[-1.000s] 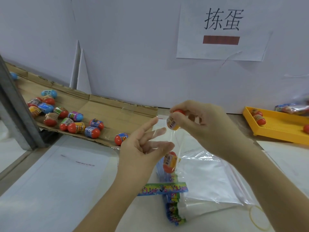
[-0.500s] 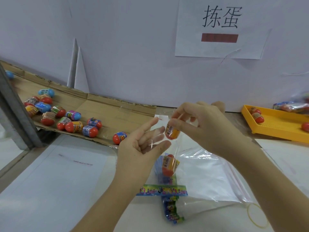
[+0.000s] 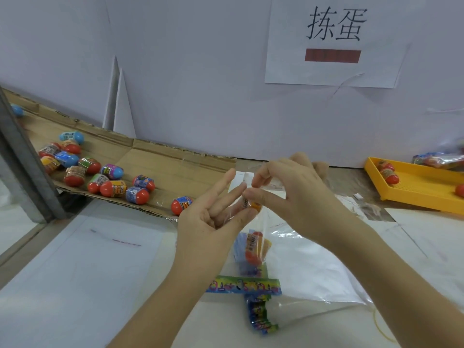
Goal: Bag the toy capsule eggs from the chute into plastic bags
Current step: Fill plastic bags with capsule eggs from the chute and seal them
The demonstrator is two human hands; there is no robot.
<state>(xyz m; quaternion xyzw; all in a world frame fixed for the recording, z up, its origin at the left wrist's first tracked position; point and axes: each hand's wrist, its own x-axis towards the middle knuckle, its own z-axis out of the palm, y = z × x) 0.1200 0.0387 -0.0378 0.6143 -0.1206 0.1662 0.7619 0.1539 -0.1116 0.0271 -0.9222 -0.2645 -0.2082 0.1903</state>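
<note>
The right hand [image 3: 296, 197] pinches an orange toy capsule egg [image 3: 254, 205] between thumb and fingers at the mouth of a clear plastic bag [image 3: 301, 259]. The left hand [image 3: 213, 227] pinches that mouth, its index and middle fingers straight. A red bagged egg [image 3: 253, 247] hangs inside, and loose eggs [image 3: 113, 188] lie on the brown cardboard chute [image 3: 163, 167].

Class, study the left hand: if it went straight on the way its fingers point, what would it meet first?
Most likely the right hand, whose thumb and forefinger pinch a capsule egg just ahead of the left hand; depth is unclear, so they may touch.
</note>
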